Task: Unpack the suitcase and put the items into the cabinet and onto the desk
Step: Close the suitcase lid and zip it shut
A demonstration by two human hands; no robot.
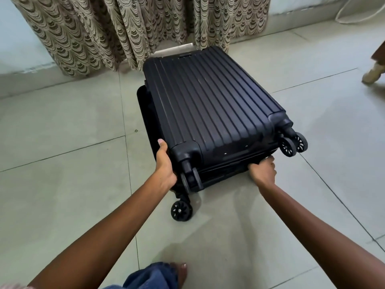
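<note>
Suitcase [208, 105] flat on the floor [62, 142], both grips on the wheel end

Its long axis runs straight away from the person toward the curtain [104, 28], lid still down. Left grip [164, 165] is wrapped round the near-left corner, and right grip [263, 171] has its fingers curled into the seam. Looks like opening comes next.

Entry: I read no text, label, brand, number or sign anywhere in the frame. The ribbed lid of the black suitcase [208, 101], centre of frame, showed only faint scuffs and no marking I could make out. The curtain [93, 32], upper left, carried a scallop pattern and no lettering.
</note>
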